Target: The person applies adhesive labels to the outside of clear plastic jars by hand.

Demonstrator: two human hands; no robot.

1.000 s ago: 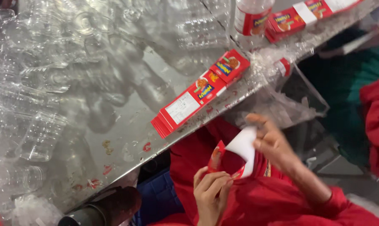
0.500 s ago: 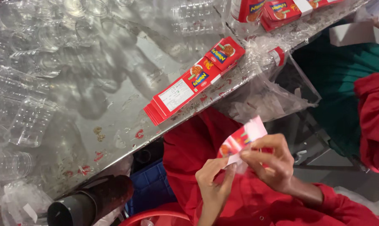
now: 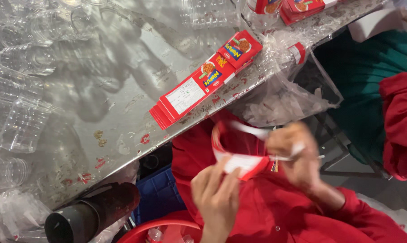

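Both of my hands hold a red and white label strip [image 3: 239, 159], curled into a loop over my red-clothed lap. My left hand [image 3: 216, 193] pinches its lower end. My right hand [image 3: 293, 155] grips the other end and is blurred by motion. On the metal table [image 3: 122, 90] above them lies a flat stack of red printed labels [image 3: 203, 81], close to the table's edge. Clear plastic jars [image 3: 21, 126] crowd the table's left side.
A clear plastic bag [image 3: 284, 99] hangs from the table edge. More red labels [image 3: 302, 9] lie at the top right. A dark pipe [image 3: 91, 213], a blue crate [image 3: 156, 193] and a red bucket rim [image 3: 161, 227] are below. Another person in red and green [image 3: 392, 103] is at right.
The label strip has been opened out from a small folded piece into a wide loop. My right hand moved up and right; my left hand stayed under it.
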